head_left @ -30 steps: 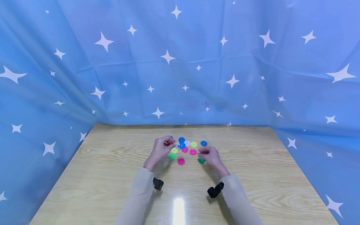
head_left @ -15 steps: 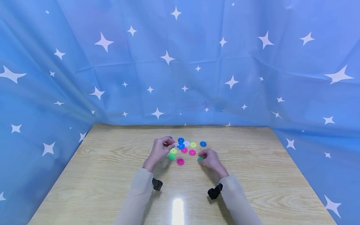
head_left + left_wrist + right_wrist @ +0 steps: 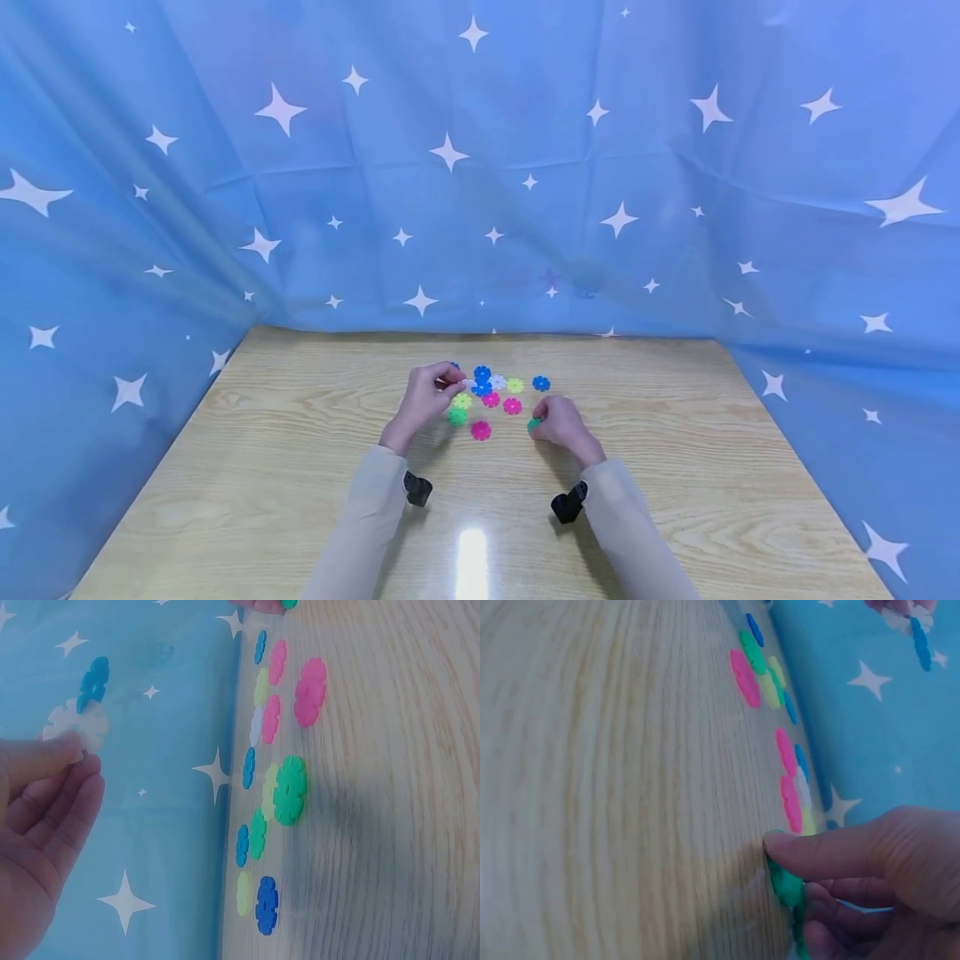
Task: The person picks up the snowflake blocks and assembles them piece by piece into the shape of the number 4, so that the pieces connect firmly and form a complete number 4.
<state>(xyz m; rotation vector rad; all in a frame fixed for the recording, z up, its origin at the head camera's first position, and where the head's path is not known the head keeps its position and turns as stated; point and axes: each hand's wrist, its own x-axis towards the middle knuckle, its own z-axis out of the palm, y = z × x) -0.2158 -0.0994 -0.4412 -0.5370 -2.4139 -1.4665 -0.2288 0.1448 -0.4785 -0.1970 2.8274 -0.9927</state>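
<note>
My left hand (image 3: 426, 398) pinches a white snowflake disc (image 3: 90, 724) between thumb and fingers, raised off the table. A blue snowflake disc (image 3: 94, 679) is joined to its edge and stands up from it. Over at the right, my right hand (image 3: 566, 423) pinches a green snowflake disc (image 3: 784, 881), its thumb across the near face. More green (image 3: 800, 930) shows below that disc; whether it is a second disc I cannot tell. Between the hands lie loose discs, among them a pink disc (image 3: 481, 431) and a light green disc (image 3: 457, 417).
Other flat discs lie on the wooden table (image 3: 262, 467): a pink one (image 3: 512, 407), a yellow one (image 3: 514, 386) and a blue one (image 3: 542, 383) near the right hand. A dark blue disc (image 3: 266, 906) lies on the left side. Behind the table hangs a blue star-patterned curtain (image 3: 480, 192).
My right hand has come down onto the green disc and its fingers have closed on it. The left hand stays nearly still, holding the joined white and blue discs.
</note>
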